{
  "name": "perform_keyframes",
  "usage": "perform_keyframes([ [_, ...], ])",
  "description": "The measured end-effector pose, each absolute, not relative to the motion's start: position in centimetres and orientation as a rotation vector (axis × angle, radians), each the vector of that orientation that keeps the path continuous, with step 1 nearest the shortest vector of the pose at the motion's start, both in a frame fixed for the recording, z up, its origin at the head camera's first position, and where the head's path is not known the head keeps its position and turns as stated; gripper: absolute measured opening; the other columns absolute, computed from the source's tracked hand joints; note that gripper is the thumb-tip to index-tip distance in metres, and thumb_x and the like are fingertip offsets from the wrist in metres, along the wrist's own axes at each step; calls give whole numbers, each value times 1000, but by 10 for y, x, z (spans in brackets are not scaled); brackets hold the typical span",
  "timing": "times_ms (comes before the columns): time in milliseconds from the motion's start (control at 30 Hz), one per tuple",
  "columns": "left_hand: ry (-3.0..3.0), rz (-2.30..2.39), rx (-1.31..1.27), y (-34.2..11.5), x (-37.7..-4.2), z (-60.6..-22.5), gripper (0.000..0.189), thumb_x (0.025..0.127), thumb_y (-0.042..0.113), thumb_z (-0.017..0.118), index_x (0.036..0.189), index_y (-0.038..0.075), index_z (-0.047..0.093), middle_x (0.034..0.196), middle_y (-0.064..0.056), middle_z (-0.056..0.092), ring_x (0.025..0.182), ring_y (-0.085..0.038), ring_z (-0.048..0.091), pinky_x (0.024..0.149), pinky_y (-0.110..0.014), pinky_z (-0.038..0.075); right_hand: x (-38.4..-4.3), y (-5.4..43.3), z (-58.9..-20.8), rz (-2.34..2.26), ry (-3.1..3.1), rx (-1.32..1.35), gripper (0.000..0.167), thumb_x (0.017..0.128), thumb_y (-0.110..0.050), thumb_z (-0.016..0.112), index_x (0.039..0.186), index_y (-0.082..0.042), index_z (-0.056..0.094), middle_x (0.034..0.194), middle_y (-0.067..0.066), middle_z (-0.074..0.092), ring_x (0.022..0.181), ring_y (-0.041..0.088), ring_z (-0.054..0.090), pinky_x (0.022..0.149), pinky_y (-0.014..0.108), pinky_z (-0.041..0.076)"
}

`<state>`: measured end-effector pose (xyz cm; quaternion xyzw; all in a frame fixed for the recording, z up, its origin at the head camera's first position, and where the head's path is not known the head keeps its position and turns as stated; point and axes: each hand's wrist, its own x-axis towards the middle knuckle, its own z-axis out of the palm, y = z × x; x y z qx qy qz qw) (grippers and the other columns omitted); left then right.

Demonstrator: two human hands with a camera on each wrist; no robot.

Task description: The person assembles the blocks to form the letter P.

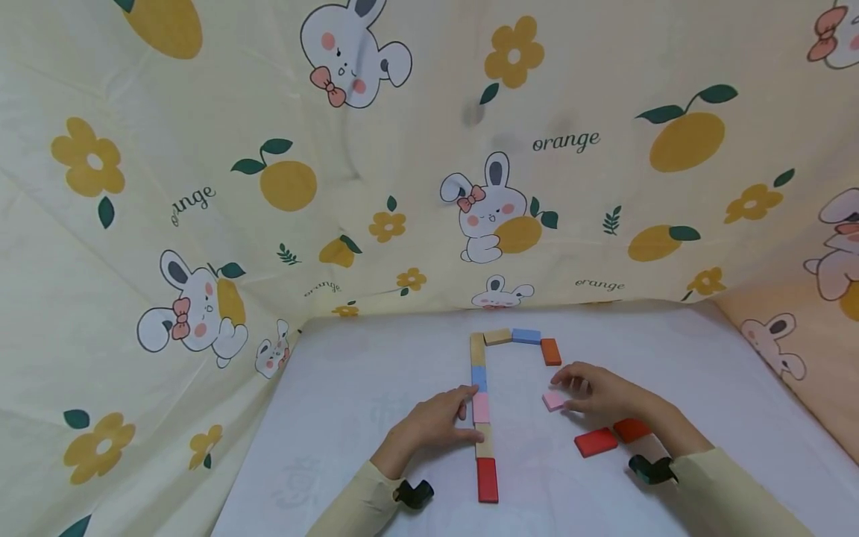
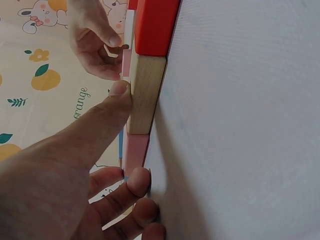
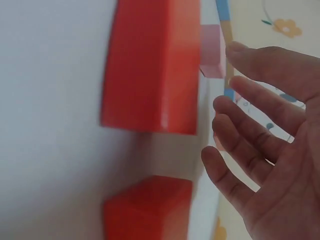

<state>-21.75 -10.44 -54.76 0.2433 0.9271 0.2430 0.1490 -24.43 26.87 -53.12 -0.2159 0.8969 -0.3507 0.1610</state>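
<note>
My left hand (image 1: 432, 424) rests against a line of flat blocks, its thumb on a plain wooden block (image 2: 147, 95) and its fingers bent beside a pink block (image 1: 481, 408). A blue block (image 1: 479, 377) lies just beyond, and a red block (image 1: 488, 479) forms the near end. Across from it, my right hand (image 1: 600, 391) hovers low with loosely spread fingers. Its thumb tip is close by a loose pink block (image 3: 213, 50); nothing is gripped in its palm. Two red blocks (image 1: 596, 442) (image 1: 632, 429) lie below the right hand and wrist.
The line turns at the far end through a wooden block (image 1: 498, 336) and a blue block (image 1: 526, 336) to an orange-red block (image 1: 551, 351). Everything lies on a white tabletop (image 1: 376, 373). A printed cloth (image 1: 416, 149) with rabbits and oranges stands behind and at both sides.
</note>
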Motion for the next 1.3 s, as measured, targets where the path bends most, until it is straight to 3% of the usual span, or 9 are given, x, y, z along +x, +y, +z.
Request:
perform_keyframes([
  [633,2664,688,691,-103,-217,-545,93,88,57,86,163,21,46,94,10,55,78,-3,47,62,-24,38,-242,252,-540,-954,2601,-626,37,93,-22,87,124,-21,67,115,-5,62,111,20,57,91,30,56],
  [933,2665,684,684,-103,-217,-544,93,88,57,86,163,21,46,95,10,55,78,-3,47,63,-25,38,-252,229,-538,-1021,2633,-590,36,92,-18,87,123,-17,67,102,-2,62,98,19,58,80,26,55],
  [1300,2654,674,659,-101,-219,-547,94,87,59,85,164,23,45,94,11,55,79,-4,49,63,-25,40,-258,201,-539,-1117,2648,-627,31,91,-10,86,116,-10,68,99,2,62,94,20,57,78,24,54],
])
